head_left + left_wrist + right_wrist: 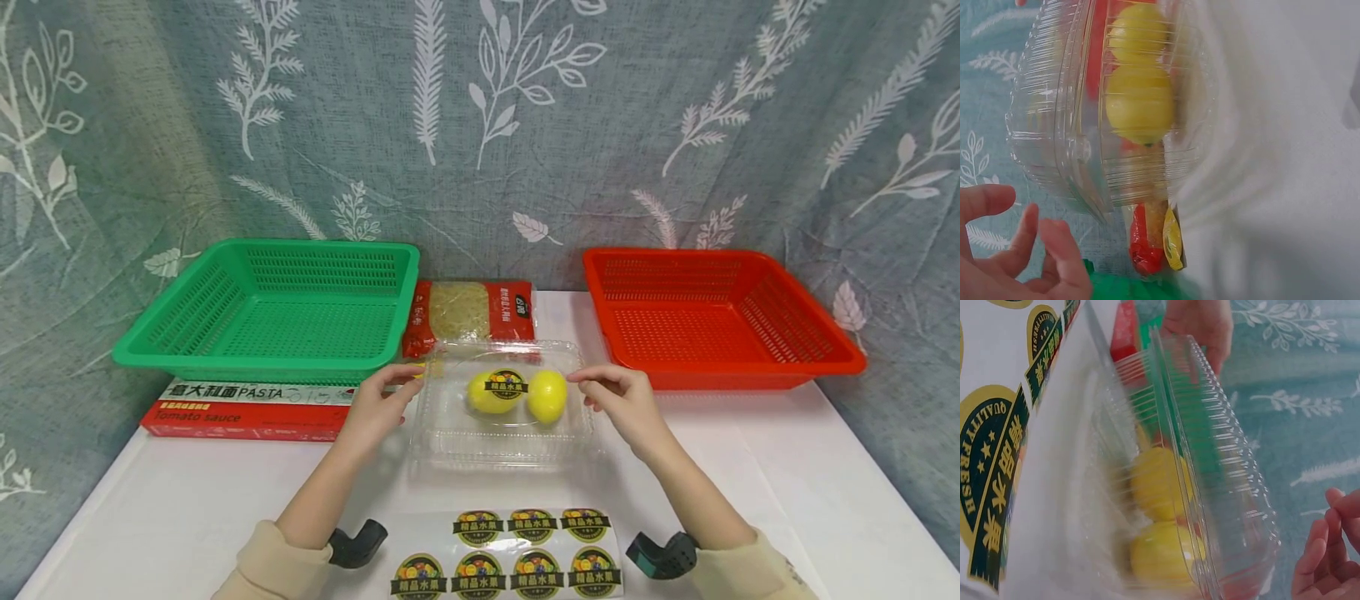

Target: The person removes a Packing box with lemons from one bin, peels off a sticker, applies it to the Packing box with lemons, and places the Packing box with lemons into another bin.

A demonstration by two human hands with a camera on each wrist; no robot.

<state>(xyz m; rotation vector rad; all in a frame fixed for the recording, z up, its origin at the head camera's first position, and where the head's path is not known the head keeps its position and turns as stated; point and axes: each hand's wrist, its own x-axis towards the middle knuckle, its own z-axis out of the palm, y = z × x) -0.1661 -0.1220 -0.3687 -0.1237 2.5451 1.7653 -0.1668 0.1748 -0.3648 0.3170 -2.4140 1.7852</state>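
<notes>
A clear plastic clamshell box (450,425) stands in the middle of the table with two lemons (548,397) inside. A round black-and-gold fruit sticker (506,385) sits on its lid, overlapping the left lemon in the head view. My left hand (378,410) is at the box's left side, fingers loosely bent and holding nothing. On the opposite side, my right hand (621,407) hovers by the rim, thumb and index finger near each other. Both wrist views show the lid over the base, with the left fingers (1063,250) and right fingers (1317,547) apart from the plastic.
A sheet of fruit stickers (534,546) lies in front of the box. Behind stand a green basket (262,367) at left and a red basket (720,379) at right. A pasta bag (468,312) lies between them; a red pasta box (247,421) lies before the green basket.
</notes>
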